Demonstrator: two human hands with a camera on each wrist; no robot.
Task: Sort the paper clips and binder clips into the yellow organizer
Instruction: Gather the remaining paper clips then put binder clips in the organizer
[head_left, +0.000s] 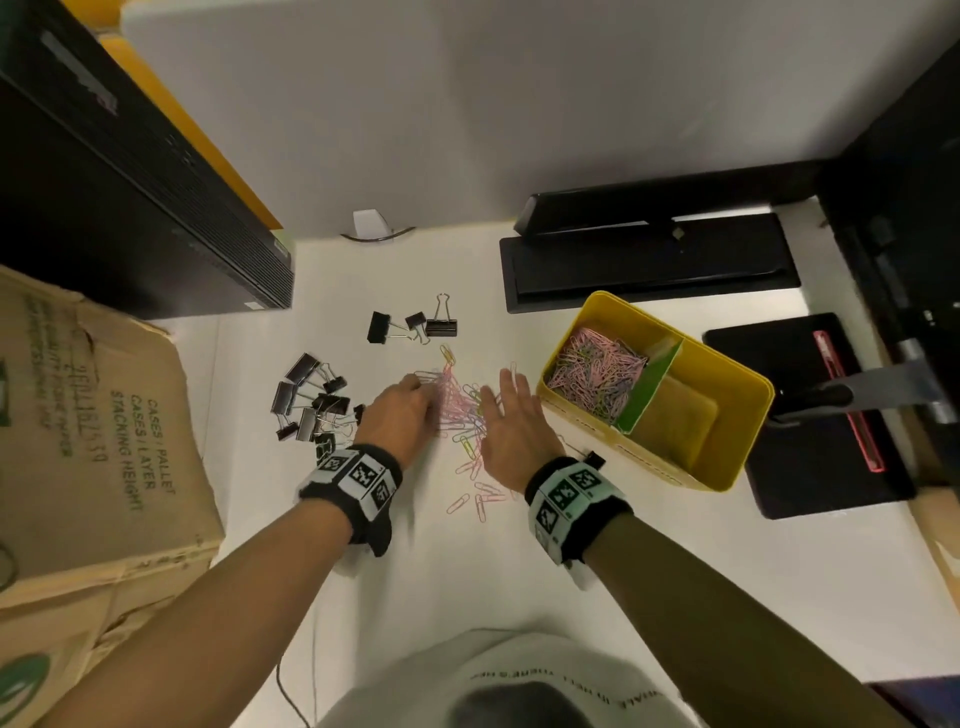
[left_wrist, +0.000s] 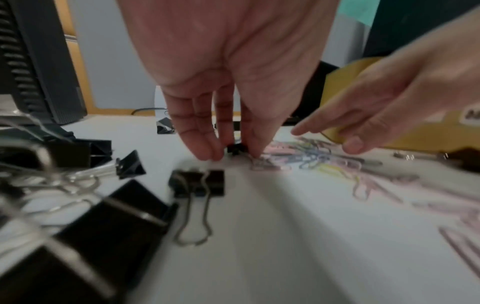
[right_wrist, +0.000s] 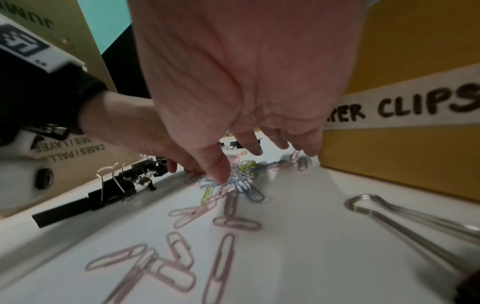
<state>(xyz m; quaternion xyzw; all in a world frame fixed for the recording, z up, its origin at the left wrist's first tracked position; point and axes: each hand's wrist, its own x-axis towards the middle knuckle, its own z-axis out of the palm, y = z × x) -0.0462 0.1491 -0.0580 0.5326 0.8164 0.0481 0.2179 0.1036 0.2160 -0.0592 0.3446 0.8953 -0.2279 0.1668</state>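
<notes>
A loose pile of pink, blue and yellow paper clips (head_left: 460, 415) lies on the white desk between my hands. My left hand (head_left: 410, 400) reaches down at the pile's left edge, its fingertips (left_wrist: 207, 152) and thumb touching the desk and holding nothing. My right hand (head_left: 506, 400) hovers over the pile's right side with fingers spread. The yellow organizer (head_left: 727, 374) stands to the right; its left compartment holds paper clips (head_left: 597, 374) beside a green divider (head_left: 652, 389). Black binder clips (head_left: 311, 405) are scattered to the left, three more (head_left: 415, 325) farther back, and one (right_wrist: 415, 224) by my right wrist.
A black computer tower (head_left: 130, 208) and a cardboard box (head_left: 78, 441) close off the left. Behind the organizer sits a black monitor base (head_left: 649, 265), to its right a black pad (head_left: 810, 415) with a red pen. The organizer's wall (right_wrist: 402, 154) bears a "CLIPS" label.
</notes>
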